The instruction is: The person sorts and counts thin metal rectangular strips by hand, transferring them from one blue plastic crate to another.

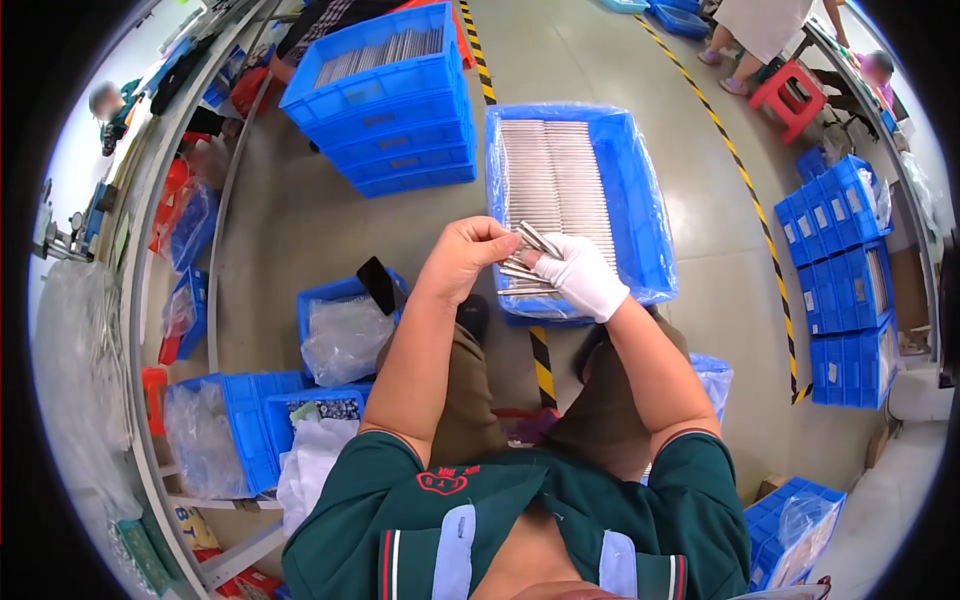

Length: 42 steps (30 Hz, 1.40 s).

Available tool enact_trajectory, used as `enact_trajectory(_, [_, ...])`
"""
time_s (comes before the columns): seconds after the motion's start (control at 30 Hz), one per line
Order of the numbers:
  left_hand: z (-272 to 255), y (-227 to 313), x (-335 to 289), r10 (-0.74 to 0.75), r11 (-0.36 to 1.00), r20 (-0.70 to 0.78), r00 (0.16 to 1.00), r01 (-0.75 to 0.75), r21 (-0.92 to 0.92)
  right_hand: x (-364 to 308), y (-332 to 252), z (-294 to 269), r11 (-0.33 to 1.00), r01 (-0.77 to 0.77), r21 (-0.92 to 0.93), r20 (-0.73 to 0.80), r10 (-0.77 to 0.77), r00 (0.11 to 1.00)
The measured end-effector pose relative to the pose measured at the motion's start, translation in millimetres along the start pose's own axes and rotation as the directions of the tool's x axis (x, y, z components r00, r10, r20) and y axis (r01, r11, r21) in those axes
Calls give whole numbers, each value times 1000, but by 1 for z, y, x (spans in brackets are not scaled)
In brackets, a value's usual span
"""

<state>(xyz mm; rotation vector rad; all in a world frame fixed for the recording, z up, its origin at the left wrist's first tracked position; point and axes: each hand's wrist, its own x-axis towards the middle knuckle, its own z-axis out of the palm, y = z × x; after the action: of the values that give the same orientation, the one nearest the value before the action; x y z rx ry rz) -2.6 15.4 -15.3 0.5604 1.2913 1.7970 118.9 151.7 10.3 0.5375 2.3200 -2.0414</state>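
Note:
My right hand (583, 278), in a white glove with bare fingertips, is closed around several thin, shiny metal rods (540, 240). They fan out at differing angles toward my left hand. My bare left hand (474, 256) has its thumb and fingers pinched together at the rods' ends. Its fingertips partly hide what they grip. Both hands are over the near part of a blue crate (640, 230) lined with clear plastic. Inside it, similar metal rods (555, 180) lie tightly packed in two columns, with a gap along the crate's right side.
Stacked blue crates (400, 140) stand ahead to the left. More crates (248, 425) with plastic bags are at my left, a dark phone-like slab (376, 285) on one. Crates (850, 290) and a red stool (790, 100) are at right. Striped floor tape (740, 150) runs alongside; people work nearby.

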Motion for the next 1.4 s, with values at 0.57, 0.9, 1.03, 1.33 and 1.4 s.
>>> enact_trajectory(0.57, [-6,5,0,65,995,74,995,-70,74,-2,4,3,867,-233,441,252,130,959])
enact_trajectory(0.9, [-2,9,-5,200,980,-126,972,-199,19,-3,-2,-4,906,-223,359,291,118,949])
enact_trajectory(1.03, [3,6,-5,137,990,-40,990,-137,-8,-3,-2,-4,927,-222,304,315,122,941])
enact_trajectory(1.33, [2,5,-5,134,991,-8,991,-133,30,-2,0,-3,907,-293,303,369,172,913])
enact_trajectory(1.4, [1,6,-4,190,971,14,982,-190,144,1,7,-4,908,-291,300,369,171,914])
